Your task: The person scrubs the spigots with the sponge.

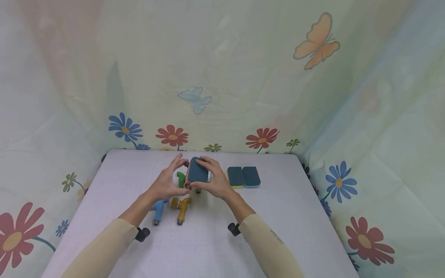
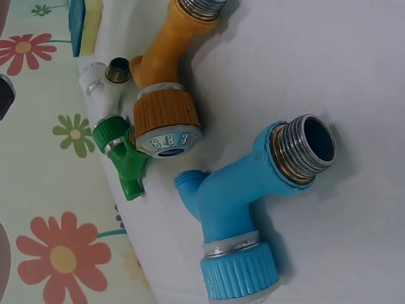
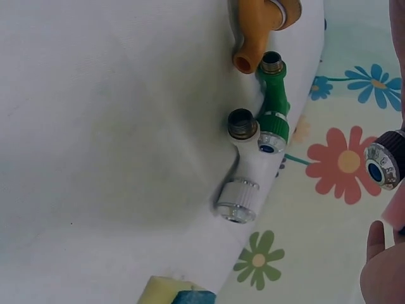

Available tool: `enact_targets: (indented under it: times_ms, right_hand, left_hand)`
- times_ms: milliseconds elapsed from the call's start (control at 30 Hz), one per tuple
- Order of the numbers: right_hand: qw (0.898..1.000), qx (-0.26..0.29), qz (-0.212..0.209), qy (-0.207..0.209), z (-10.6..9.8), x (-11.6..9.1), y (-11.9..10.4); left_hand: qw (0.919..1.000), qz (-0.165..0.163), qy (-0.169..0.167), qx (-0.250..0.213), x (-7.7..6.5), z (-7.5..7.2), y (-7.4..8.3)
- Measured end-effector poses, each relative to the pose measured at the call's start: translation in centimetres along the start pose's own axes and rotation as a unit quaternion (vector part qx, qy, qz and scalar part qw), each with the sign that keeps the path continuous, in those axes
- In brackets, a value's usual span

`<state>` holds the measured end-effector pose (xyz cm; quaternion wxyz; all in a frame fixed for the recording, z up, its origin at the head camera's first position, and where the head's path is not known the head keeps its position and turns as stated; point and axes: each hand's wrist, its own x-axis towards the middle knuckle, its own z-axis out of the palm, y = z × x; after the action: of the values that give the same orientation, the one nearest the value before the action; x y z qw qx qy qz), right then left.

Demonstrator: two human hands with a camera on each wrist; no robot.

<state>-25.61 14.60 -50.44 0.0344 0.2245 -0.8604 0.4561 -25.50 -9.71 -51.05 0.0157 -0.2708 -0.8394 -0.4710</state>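
In the head view my right hand [image 1: 217,180] grips a pink sponge [image 1: 197,170] by its edges, its dark teal scouring face toward me. My left hand [image 1: 164,183] holds a black tap, mostly hidden behind the sponge; its black knob with a silver cap [image 3: 387,158] shows beside the pink sponge in the right wrist view. Both hands are raised above the table, close together. Below them lie a blue tap [image 2: 231,196], an orange tap [image 2: 168,69], a green tap [image 3: 274,104] and a white tap [image 3: 240,171].
Two sponges with dark teal tops lie side by side right of my hands: one with a yellow base [image 1: 236,177], one with a light blue base [image 1: 252,177]. A white cloth covers the table [image 1: 285,231]. A flower-printed curtain [image 1: 222,77] surrounds its back and sides.
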Motion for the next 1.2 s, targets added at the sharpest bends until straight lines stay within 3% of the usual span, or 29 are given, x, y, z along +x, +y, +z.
enact_targets:
  times_ms: [300, 633, 833, 967, 1200]
  right_hand:
    - [1.0, -0.019, 0.01, 0.0, 0.2, 0.4, 0.1]
    - [0.999, -0.028, 0.034, 0.009, 0.0, 0.6, 0.3]
    - [0.996, -0.047, 0.066, 0.037, -0.7, 0.6, 0.8]
    - [0.995, -0.042, 0.073, 0.054, -0.9, 0.1, 1.0]
    - [1.0, 0.0, 0.024, 0.004, -0.4, -0.6, 0.6]
  left_hand:
    - [0.9997, -0.01, -0.02, -0.008, -0.2, 0.2, 0.0]
    - [0.9998, -0.006, -0.016, 0.008, -0.5, 0.5, 0.2]
    - [0.9996, 0.002, -0.02, 0.02, -0.7, 0.6, 0.3]
    - [0.9996, -0.01, -0.02, 0.015, -0.8, 0.4, 0.3]
    - [0.9998, -0.017, -0.008, 0.002, -0.8, 0.0, 0.1]
